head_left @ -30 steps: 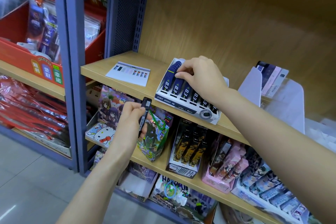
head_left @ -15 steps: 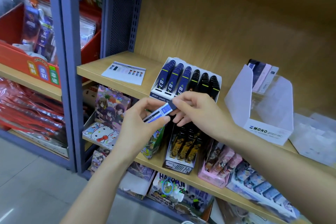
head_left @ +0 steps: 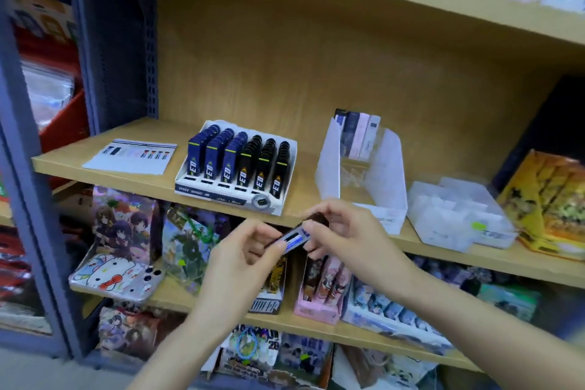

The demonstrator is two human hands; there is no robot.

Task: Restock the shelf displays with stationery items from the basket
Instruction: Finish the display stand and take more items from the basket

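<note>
Both hands pinch one blue case (head_left: pixel 294 239) by its ends, left hand (head_left: pixel 250 252) lower, right hand (head_left: pixel 345 231) higher; it hangs just near of the shelf (head_left: pixel 126 172) edge; its long axis slants up rightward; the box (head_left: pixel 235 168) lies farther and left (blue rows leftmost).

Above the right grip (head_left: pixel 345 231): shelf (head_left: pixel 305 174) is showing matt wood grain; display box (head_left: pixel 221 191) is gleaming as glossy card; holder (head_left: pixel 391 168) is appearing frosted, translucent plastic.
</note>
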